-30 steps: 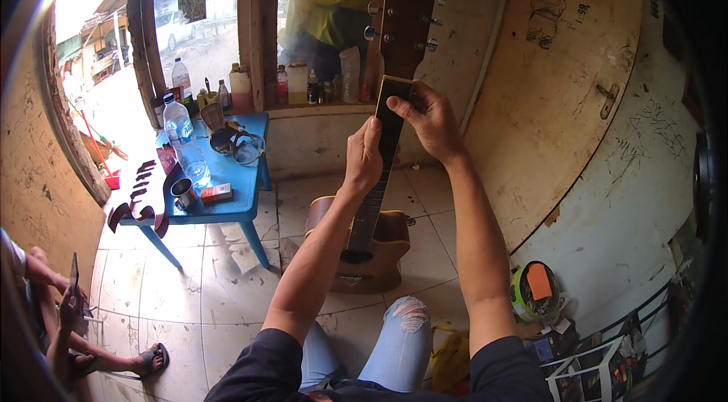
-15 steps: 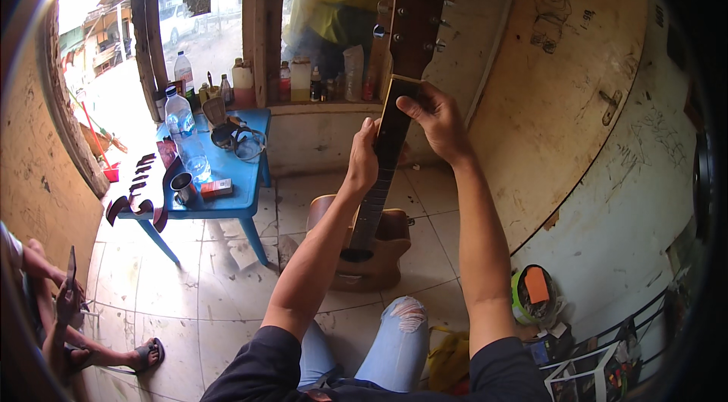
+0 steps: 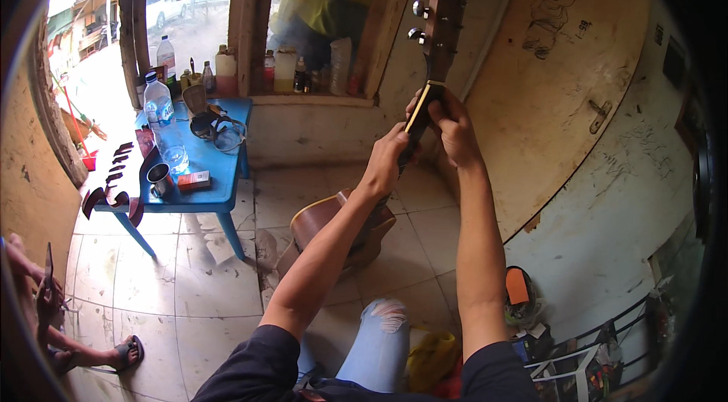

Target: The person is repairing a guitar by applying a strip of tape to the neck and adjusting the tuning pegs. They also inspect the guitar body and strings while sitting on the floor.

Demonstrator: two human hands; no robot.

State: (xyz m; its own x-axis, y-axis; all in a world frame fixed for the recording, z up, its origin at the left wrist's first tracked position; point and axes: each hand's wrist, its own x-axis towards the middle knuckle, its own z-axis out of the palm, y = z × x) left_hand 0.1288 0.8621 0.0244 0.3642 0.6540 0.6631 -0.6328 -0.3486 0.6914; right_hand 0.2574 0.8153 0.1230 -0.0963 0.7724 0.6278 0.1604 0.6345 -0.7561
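An acoustic guitar (image 3: pixel 317 223) stands tilted in front of me, its brown body low by the tiled floor and its neck rising away to the right. The headstock (image 3: pixel 446 23), with silver tuning pegs along its edge, is at the top. My left hand (image 3: pixel 388 161) is wrapped round the neck partway up. Just below the nut, my right hand (image 3: pixel 456 129) grips the neck too, thumb on the dark fretboard side. My left forearm hides part of the body and lower neck. I cannot make out any strings.
A blue table (image 3: pixel 216 193) at left bears a plastic bottle (image 3: pixel 158 105), metal cup (image 3: pixel 159 180), small box (image 3: pixel 194 180) and dark red cut-out piece (image 3: pixel 136 205). Bottles line the windowsill. Another person's sandalled foot (image 3: pixel 127 354) is lower left. A cluttered rack (image 3: pixel 599 360) stands lower right.
The guitar has turned about its neck, so the headstock now shows more edge-on and the body's side faces me. Both hands stay on the neck. The whole view has shifted slightly.
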